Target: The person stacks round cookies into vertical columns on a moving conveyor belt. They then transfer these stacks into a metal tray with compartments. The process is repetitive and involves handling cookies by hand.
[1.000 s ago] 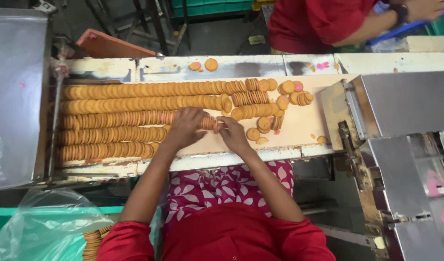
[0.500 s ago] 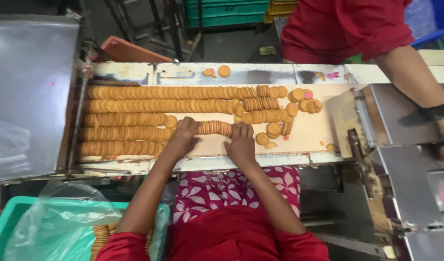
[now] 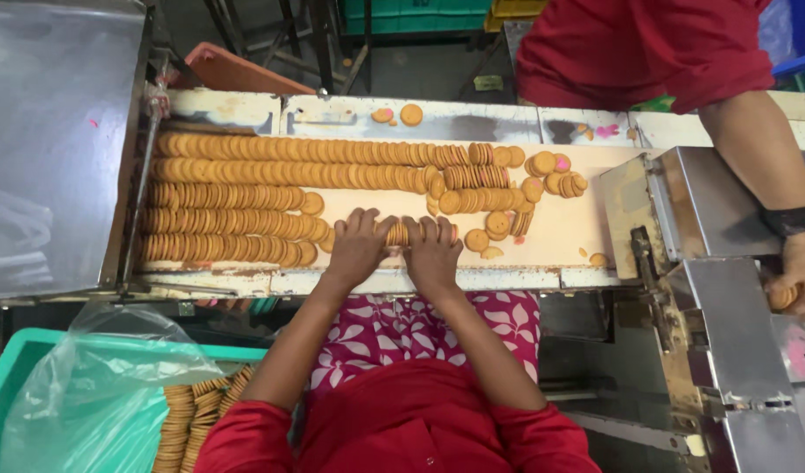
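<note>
Biscuits in a short stack sit clamped between left hand and right hand at the conveyor's near edge; long rows and loose ones remain ungathered.

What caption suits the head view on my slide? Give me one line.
Left hand and right hand press a short biscuit stack together on the conveyor beside long biscuit rows.

A worn cream conveyor table crosses the room between steel machine housings; beyond it lie a dark concrete floor, green crates and metal frame legs
</note>
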